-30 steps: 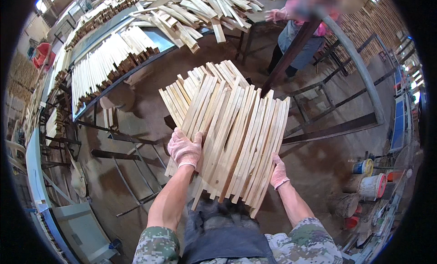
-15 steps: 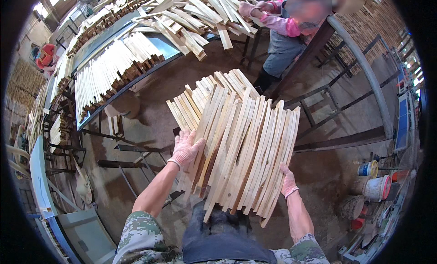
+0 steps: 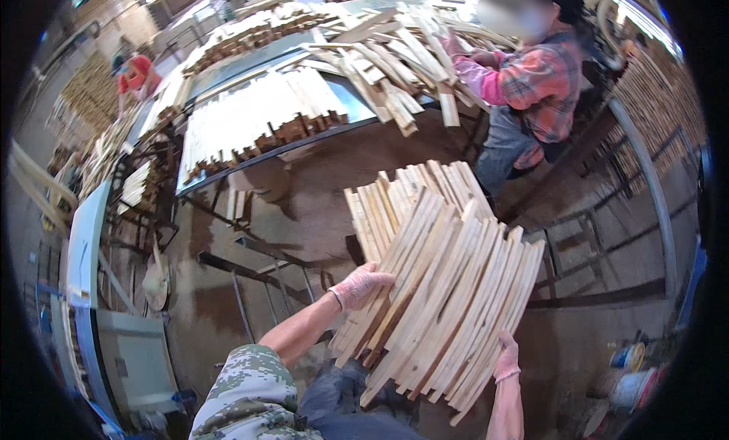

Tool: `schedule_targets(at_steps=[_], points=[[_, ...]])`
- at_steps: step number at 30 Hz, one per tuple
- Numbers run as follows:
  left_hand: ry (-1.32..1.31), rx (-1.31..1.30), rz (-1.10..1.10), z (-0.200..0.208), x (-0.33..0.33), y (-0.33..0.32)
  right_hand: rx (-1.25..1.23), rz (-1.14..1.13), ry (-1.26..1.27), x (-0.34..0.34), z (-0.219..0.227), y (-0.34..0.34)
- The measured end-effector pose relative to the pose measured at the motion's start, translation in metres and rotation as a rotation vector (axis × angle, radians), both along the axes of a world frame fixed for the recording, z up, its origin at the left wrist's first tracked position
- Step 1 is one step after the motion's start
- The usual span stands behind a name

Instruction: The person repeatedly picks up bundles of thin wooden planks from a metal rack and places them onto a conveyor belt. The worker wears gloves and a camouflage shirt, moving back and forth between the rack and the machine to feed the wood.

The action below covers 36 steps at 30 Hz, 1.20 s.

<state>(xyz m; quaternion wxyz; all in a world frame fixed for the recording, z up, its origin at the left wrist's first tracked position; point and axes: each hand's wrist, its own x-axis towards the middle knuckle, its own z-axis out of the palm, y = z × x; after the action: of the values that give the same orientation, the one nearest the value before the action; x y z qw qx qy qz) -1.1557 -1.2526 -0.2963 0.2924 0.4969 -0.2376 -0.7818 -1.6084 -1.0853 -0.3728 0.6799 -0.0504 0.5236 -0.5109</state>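
The left hand point(image 3: 362, 287), gloved, lies at the left edge of the slats point(image 3: 456, 296), thumb on top; I cannot tell whether its fingers close on the wood. The right hand point(image 3: 507, 355), gloved too, rests along their right edge, its grip likewise unclear. The slats lie side by side before the person, slanting, over another layer point(image 3: 448, 183) that shows beyond their far ends.

A metal frame point(image 3: 228, 264) stands to the left, near the left forearm in this view. On the right, a curved pipe point(image 3: 654, 178) rises beside dark beams. Ahead is the bench point(image 3: 355, 104), bearing a row of strips point(image 3: 250, 113) and a heap point(image 3: 410, 56), whose ends overhang its near edge. A co-worker point(image 3: 543, 83) stands at its right end. A white bucket point(image 3: 632, 388) sits low at right, a shovel point(image 3: 156, 288) at left. Floor point(image 3: 201, 311) shows between bench and slats, and between shovel and frame.
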Motion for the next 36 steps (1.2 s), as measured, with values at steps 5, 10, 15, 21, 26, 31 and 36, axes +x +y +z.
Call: schedule_targets(at_steps=[5, 10, 15, 21, 26, 31, 36], points=[[0.098, 0.014, 0.152, -0.002, 0.007, 0.057, -0.038, 0.032, -0.042, 0.0, -0.004, 0.028], [-0.107, -0.098, 0.139, 0.014, 0.022, 0.11, -0.094, 0.192, -0.018, -0.008, 0.02, 0.017], [-0.244, -0.302, 0.261, 0.087, 0.026, 0.18, -0.262, 0.346, 0.024, -0.009, 0.056, 0.002], [-0.354, -0.494, 0.511, 0.149, 0.044, 0.285, -0.395, 0.543, -0.063, 0.035, 0.147, -0.007], [-0.372, -0.612, 0.735, 0.21, 0.055, 0.384, -0.524, 0.676, -0.065, 0.088, 0.199, -0.006], [-0.406, -0.785, 0.914, 0.225, 0.095, 0.48, -0.644, 0.731, -0.078, 0.164, 0.221, 0.017], [-0.483, -0.839, 1.085, 0.246, 0.145, 0.597, -0.752, 0.807, -0.066, 0.261, 0.223, 0.041]])
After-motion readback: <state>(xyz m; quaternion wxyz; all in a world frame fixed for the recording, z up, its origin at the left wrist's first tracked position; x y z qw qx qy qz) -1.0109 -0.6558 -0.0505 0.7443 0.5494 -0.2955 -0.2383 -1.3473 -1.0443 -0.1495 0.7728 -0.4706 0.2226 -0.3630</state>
